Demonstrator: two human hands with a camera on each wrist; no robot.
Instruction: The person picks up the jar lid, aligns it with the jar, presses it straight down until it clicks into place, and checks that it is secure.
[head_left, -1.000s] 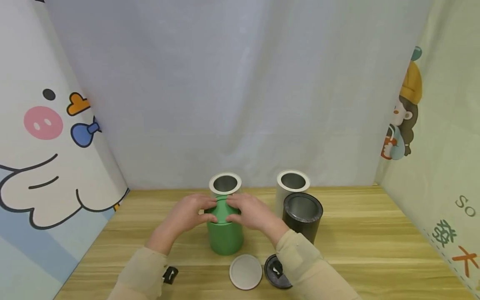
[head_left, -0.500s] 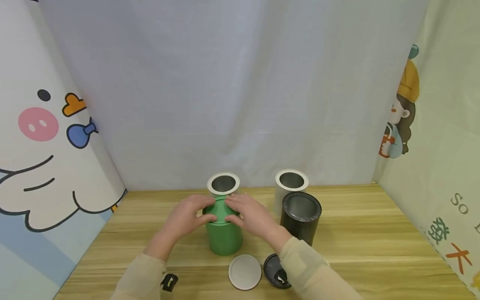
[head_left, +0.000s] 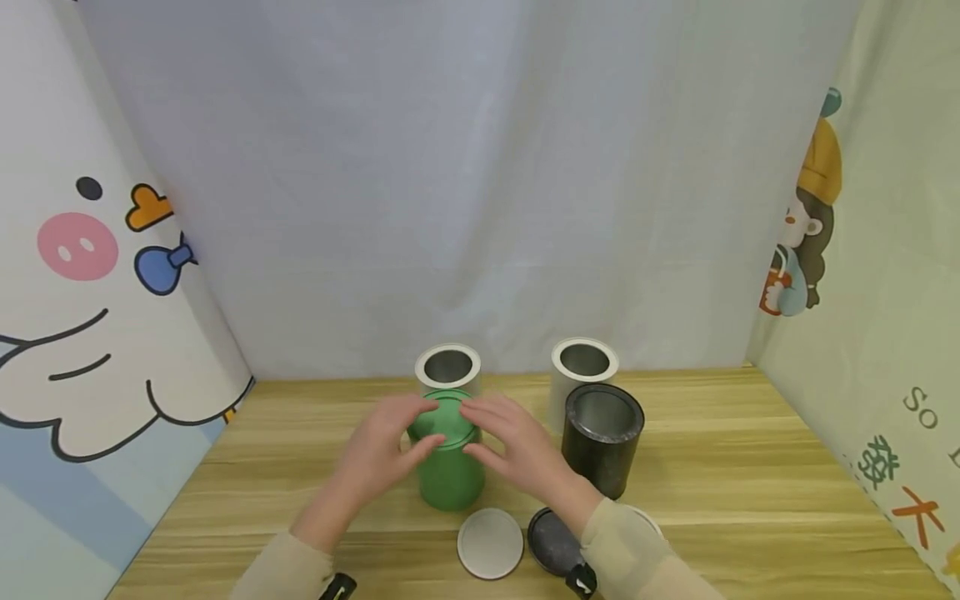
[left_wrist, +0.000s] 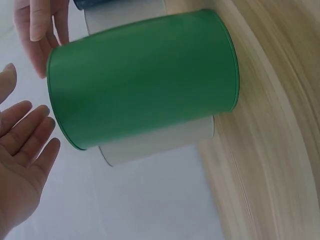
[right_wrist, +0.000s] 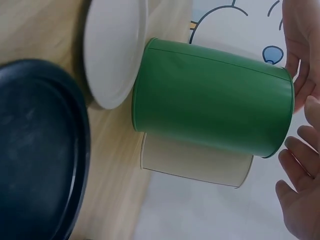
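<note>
An upright green can [head_left: 452,479] stands mid-table with a green lid [head_left: 448,417] on its top. My left hand [head_left: 382,446] is over the left side of the lid, fingers spread and bent loosely. Over the right side is my right hand [head_left: 517,442], in a similar relaxed pose. In the left wrist view, a gap shows between my left hand [left_wrist: 25,155] and the can's top edge. The right wrist view likewise shows my right hand [right_wrist: 300,185] off the can, holding nothing.
Two white cans, one behind the green can [head_left: 447,352] and one farther right [head_left: 585,346], stand uncovered at the back. An uncovered black can [head_left: 603,458] is at right. A white lid [head_left: 491,543] and black lid [head_left: 551,542] lie in front. My right sleeve partly covers another pale disc [head_left: 647,522].
Both hands have come up off the green lid and drawn slightly toward me, with the fingers loosening. The green can stays in place.
</note>
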